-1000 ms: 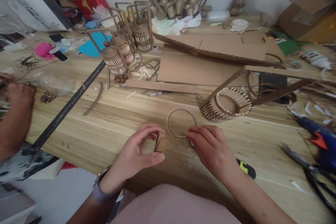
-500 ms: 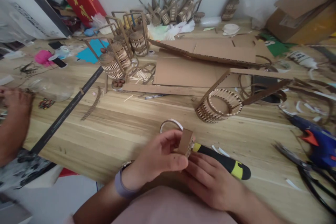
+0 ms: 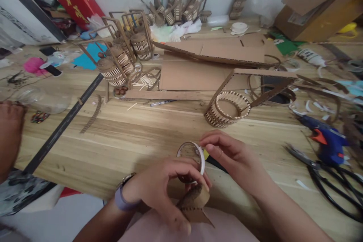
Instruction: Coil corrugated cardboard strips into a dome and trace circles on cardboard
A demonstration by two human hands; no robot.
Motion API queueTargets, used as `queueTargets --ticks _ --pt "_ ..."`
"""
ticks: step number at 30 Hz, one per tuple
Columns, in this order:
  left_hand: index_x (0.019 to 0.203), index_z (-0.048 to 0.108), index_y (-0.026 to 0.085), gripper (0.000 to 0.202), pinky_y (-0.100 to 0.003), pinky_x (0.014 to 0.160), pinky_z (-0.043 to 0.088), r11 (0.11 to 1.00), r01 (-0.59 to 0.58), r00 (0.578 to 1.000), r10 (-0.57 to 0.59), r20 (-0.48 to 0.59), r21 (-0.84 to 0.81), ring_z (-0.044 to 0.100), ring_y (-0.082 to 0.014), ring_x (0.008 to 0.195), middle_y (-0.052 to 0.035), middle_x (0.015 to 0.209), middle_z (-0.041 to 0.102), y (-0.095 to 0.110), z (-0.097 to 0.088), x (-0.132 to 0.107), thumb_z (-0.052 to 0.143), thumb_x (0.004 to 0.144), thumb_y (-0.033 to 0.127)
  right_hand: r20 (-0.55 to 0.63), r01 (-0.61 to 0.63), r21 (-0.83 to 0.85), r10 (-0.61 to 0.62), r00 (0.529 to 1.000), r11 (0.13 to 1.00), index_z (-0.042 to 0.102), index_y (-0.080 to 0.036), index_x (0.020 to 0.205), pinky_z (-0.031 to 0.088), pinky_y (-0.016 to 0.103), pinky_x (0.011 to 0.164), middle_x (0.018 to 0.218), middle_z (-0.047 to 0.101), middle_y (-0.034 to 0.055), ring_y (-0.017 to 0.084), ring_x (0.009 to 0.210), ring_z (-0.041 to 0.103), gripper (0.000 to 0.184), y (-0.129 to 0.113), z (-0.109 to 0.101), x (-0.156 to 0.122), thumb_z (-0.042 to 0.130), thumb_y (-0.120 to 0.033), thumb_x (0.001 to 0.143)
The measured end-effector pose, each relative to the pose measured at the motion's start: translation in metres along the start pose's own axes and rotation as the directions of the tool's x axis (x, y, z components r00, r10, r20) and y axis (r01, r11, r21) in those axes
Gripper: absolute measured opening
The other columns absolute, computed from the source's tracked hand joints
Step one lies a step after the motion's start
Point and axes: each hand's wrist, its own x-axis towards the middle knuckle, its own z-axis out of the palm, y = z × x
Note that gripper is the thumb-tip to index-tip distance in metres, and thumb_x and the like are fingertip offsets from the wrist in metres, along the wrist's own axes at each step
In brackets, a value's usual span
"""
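Note:
My left hand (image 3: pixel 167 183) is closed around a small piece of corrugated cardboard (image 3: pixel 201 198), which looks bent or folded. The same hand also steadies a roll of white tape (image 3: pixel 202 159), standing on edge beyond the cardboard. At the roll's upper right rim, my right hand (image 3: pixel 236 159) pinches with thumb and forefinger, seemingly on the tape's edge. A black and yellow handle (image 3: pixel 217 163) lies on the table, mostly hidden behind my right hand. Ahead stands a round basket of cardboard and short sticks (image 3: pixel 211 115) with a tall cardboard handle.
Black-handled scissors (image 3: pixel 314 166) and a blue glue gun (image 3: pixel 330 141) lie at the right. Cardboard sheets (image 3: pixel 193 75) lie behind the basket, with finished small baskets (image 3: pixel 113 73) to their left. Another person's hand (image 3: pixel 11 132) rests at the left edge.
My left hand has drawn the cardboard lower and nearer my body, and the tape roll is now in its grasp. My right hand has risen from beneath the cardboard to the roll. The view shifted slightly.

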Motion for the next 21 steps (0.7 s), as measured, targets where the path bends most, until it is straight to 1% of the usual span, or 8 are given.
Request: queueTargets --ticks 3,6,11,14,16,17,19,21 --pt "0.102 0.074 0.023 0.053 -0.032 0.080 0.048 0.999 0.023 1.000 -0.023 -0.011 0.037 0.062 -0.0221 0.087 -0.0069 0.105 0.072 -0.001 -0.001 0.000 0.087 0.061 0.055 0.000 -0.059 0.028 0.059 0.998 0.998 0.068 -0.025 0.078 0.055 0.035 0.072 0.085 0.072 0.0046 0.021 0.079 0.067 0.018 -0.003 -0.001 -0.002 0.066 -0.041 0.086" --pt "0.101 0.075 0.023 0.052 -0.032 0.080 0.047 0.997 0.038 0.998 -0.035 -0.044 0.073 0.060 -0.0200 0.084 -0.0051 0.100 0.071 -0.003 -0.001 -0.001 0.088 0.060 0.052 -0.004 -0.081 0.048 0.082 0.997 0.996 0.065 -0.025 0.074 0.054 0.035 0.072 0.083 0.070 0.0042 0.021 0.079 0.066 0.020 -0.006 -0.003 -0.004 0.067 -0.041 0.085" --pt "0.107 0.072 0.023 0.056 -0.028 0.077 0.045 0.988 0.146 0.971 -0.135 -0.197 0.041 0.056 -0.0188 0.085 -0.0029 0.100 0.066 -0.003 -0.005 -0.004 0.087 0.061 0.052 -0.121 -0.003 -0.042 -0.002 0.993 0.999 0.066 -0.025 0.076 0.054 0.035 0.076 0.088 0.069 0.0044 0.021 0.084 0.066 0.015 -0.002 -0.006 -0.009 0.067 -0.036 0.086" --pt "0.107 0.072 0.023 0.056 -0.029 0.078 0.044 0.983 0.178 0.963 -0.164 -0.212 0.047 0.056 -0.0195 0.087 -0.0030 0.102 0.065 -0.003 -0.006 -0.005 0.086 0.062 0.052 -0.227 -0.002 -0.153 -0.034 0.973 0.988 0.068 -0.025 0.087 0.055 0.034 0.071 0.085 0.069 0.0043 0.020 0.079 0.067 0.011 0.003 -0.006 -0.010 0.062 -0.034 0.090" --pt "0.108 0.072 0.022 0.055 -0.029 0.079 0.045 0.980 0.197 0.961 -0.185 -0.206 0.038 0.056 -0.0202 0.089 -0.0035 0.104 0.065 -0.003 -0.006 -0.005 0.086 0.062 0.051 -0.292 0.050 -0.312 -0.145 0.945 0.949 0.068 -0.026 0.097 0.055 0.035 0.069 0.085 0.069 0.0043 0.020 0.076 0.066 0.010 0.004 -0.006 -0.010 0.060 -0.030 0.091" --pt "0.108 0.072 0.022 0.056 -0.029 0.079 0.045 0.978 0.207 0.959 -0.197 -0.203 0.030 0.057 -0.0205 0.089 -0.0038 0.106 0.066 -0.003 -0.006 -0.005 0.086 0.062 0.050 -0.280 0.111 -0.405 -0.239 0.930 0.908 0.069 -0.027 0.100 0.055 0.035 0.068 0.086 0.069 0.0048 0.020 0.076 0.066 0.012 0.003 -0.006 -0.011 0.061 -0.026 0.091" --pt "0.110 0.071 0.023 0.057 -0.029 0.079 0.045 0.975 0.221 0.957 -0.212 -0.196 0.028 0.057 -0.0207 0.090 -0.0037 0.108 0.066 -0.001 -0.005 -0.004 0.086 0.062 0.049 -0.153 0.282 -0.552 -0.427 0.891 0.785 0.072 -0.030 0.101 0.054 0.036 0.068 0.090 0.071 0.0058 0.021 0.078 0.067 0.018 0.000 -0.005 -0.011 0.061 -0.020 0.091" --pt "0.109 0.071 0.022 0.056 -0.029 0.078 0.045 0.975 0.219 0.960 -0.208 -0.187 0.042 0.056 -0.0205 0.089 -0.0032 0.106 0.066 0.000 -0.004 -0.002 0.086 0.062 0.048 0.009 0.429 -0.611 -0.537 0.843 0.665 0.073 -0.031 0.103 0.052 0.034 0.065 0.089 0.073 0.0044 0.020 0.075 0.067 0.023 -0.001 -0.003 -0.012 0.058 -0.017 0.093"
